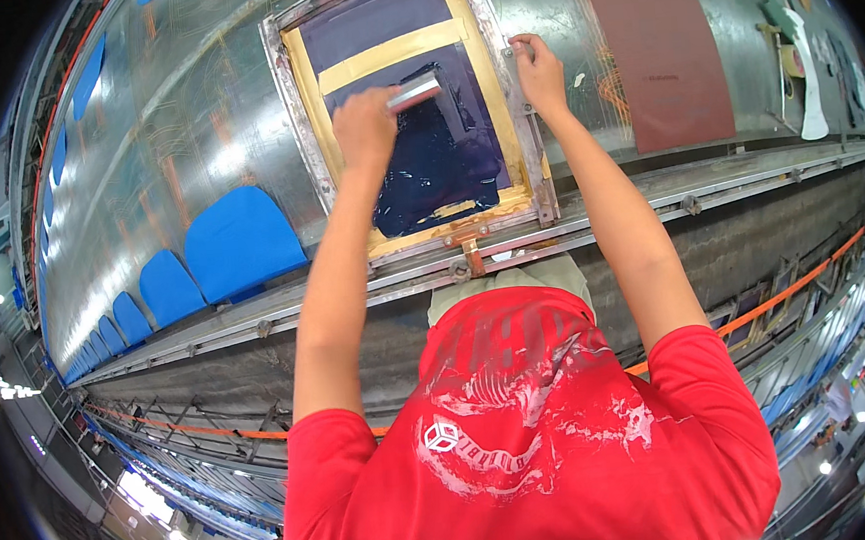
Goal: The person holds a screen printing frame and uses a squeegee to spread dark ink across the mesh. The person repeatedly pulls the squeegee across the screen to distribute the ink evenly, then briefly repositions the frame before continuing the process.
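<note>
A screen printing frame (537,177) lies on the long metal table in front of me, its dark mesh bordered by yellow tape. Dark, wet-looking ink (426,170) covers much of the mesh's near part. My left hand (367,129) is closed round one end of a squeegee (415,92) with a silvery face, held over the inked mesh. At the frame's right side, my right hand (540,74) has its fingers curled on the outer edge. Its thumb and fingertips meet near a small bolt there.
Blue cut panels (242,238) line the table's near edge on the left. To the right of the frame lies a brown-red sheet (660,58); beyond it are a white tool (809,83) and other items. A metal rail (638,190) runs along the near side.
</note>
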The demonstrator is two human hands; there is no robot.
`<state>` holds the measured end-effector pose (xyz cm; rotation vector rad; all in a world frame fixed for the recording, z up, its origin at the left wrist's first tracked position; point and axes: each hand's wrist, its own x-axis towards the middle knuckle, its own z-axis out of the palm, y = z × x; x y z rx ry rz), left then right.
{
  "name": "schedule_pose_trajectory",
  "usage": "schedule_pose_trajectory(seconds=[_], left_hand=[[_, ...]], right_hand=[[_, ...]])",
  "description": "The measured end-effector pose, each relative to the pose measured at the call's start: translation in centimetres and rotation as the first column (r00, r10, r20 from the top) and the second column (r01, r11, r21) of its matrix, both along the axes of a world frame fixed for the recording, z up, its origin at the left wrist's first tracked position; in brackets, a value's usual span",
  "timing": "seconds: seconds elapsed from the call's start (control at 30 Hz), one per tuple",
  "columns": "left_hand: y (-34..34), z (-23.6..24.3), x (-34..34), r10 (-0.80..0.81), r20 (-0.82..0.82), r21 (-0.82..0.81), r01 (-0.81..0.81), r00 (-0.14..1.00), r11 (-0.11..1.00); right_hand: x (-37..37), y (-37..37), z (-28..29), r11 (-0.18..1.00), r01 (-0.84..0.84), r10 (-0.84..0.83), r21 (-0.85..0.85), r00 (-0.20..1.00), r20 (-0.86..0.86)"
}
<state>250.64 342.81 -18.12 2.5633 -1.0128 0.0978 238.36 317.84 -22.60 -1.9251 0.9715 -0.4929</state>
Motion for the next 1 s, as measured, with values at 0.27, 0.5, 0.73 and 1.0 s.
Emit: schedule_pose_trajectory(seconds=[0.27, 0.5, 0.73, 1.0], left_hand=[[5.8, -1.0, -11.3, -0.109, 0.053, -0.086, 0.113, 0.993, 0.990], [0.3, 1.1, 1.3, -0.027, -0.160, 0.005, 0.028, 0.987, 1.000], [0.6, -0.4, -3.7, -0.052, 0.048, 0.070, 0.048, 0.998, 0.996], [5.1, -1.2, -13.0, -0.111, 0.104, -0.037, 0.115, 0.988, 0.993]], right_hand=[[-0.4, -0.4, -0.3, 1.000, 0.018, -0.018, 0.006, 1.000, 0.004], [0.0, 0.2, 1.0, 0.999, 0.006, -0.005, 0.046, 1.000, -0.010], [-0.6, -0.1, 0.8, 0.999, 0.015, -0.015, 0.035, 1.000, -0.003], [-0.4, -1.0, -1.3, 1.000, -0.007, 0.006, 0.005, 0.993, 0.120]])
